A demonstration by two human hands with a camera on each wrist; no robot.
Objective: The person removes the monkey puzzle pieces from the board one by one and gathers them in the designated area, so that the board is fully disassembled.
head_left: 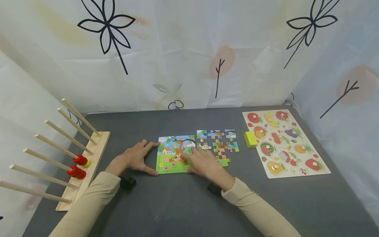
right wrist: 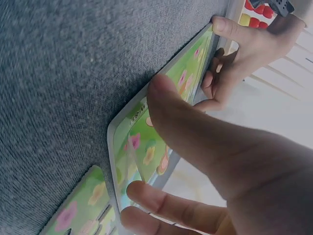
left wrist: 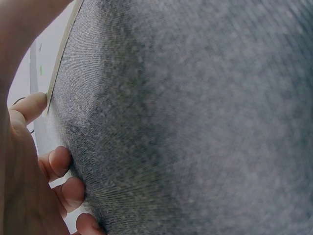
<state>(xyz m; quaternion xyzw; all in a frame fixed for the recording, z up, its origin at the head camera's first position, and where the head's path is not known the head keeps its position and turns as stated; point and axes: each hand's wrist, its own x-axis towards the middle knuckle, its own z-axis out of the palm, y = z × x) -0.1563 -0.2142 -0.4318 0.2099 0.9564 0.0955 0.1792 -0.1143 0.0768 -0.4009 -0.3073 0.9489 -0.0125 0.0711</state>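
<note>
A flat puzzle board (head_left: 173, 166) with a monkey hanging from a branch lies on the table between both hands. At its left side, my left hand (head_left: 134, 157) is spread, index finger near the far corner and thumb at the near corner. The left wrist view shows a fingertip (left wrist: 36, 105) against the board's edge, other fingers bent at the tabletop. My right hand (head_left: 204, 162) rests over the board's right part. In the right wrist view its thumb (right wrist: 164, 90) touches the front edge, while two fingertips (right wrist: 144, 193) lie at the right side. Several jigsaw pieces (head_left: 217, 134) lie right of the board.
A wooden peg rack (head_left: 99, 144) with red rings (head_left: 76, 172) and a yellow ring stands at the left. On the right are a fruit picture board (head_left: 284, 144) and a yellow block (head_left: 250, 140) at its left edge. A patterned cloth (head_left: 183, 56) hangs behind the table.
</note>
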